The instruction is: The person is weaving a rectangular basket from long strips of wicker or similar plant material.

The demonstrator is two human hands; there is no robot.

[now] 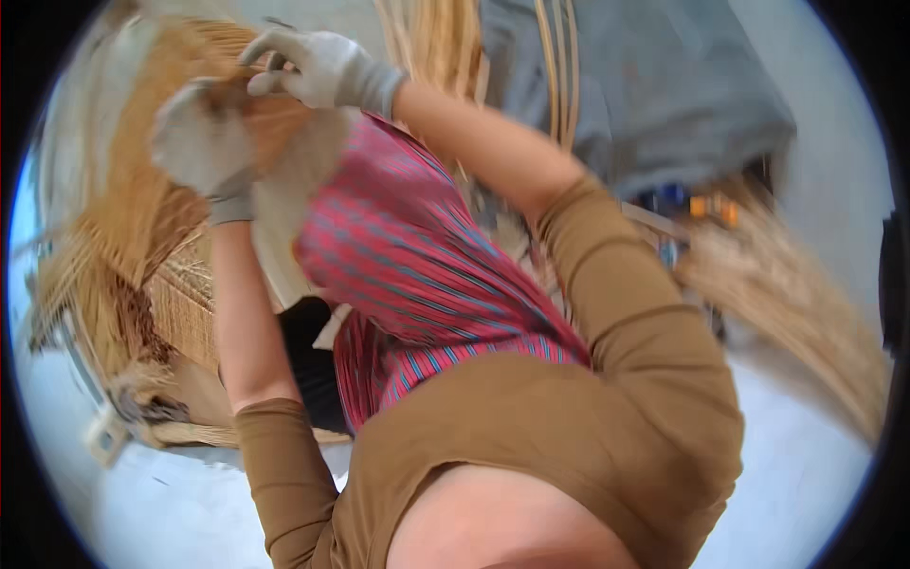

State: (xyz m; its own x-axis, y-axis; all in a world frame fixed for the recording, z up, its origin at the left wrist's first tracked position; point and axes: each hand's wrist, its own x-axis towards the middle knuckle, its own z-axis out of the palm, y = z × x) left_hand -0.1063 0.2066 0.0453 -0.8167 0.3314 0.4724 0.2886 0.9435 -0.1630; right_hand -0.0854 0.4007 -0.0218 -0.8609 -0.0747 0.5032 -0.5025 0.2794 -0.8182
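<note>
My left hand (204,142), in a white knitted glove with a grey cuff, is at the upper left over tan cane strips (142,218); its fingers are smeared by motion. Just right of it, my right hand (318,71), gloved alike, has bent fingers held apart above a blurred orange-tan piece (284,128), with nothing clear in them. A red striped cloth (408,237) covers my lap below both hands.
Long cane strips (427,38) stand at top centre beside a draped grey cloth (645,85). A bundle of pale strips (787,313) lies on the right, near small blue and orange objects (701,207). Woven cane pieces (180,313) lie at my left.
</note>
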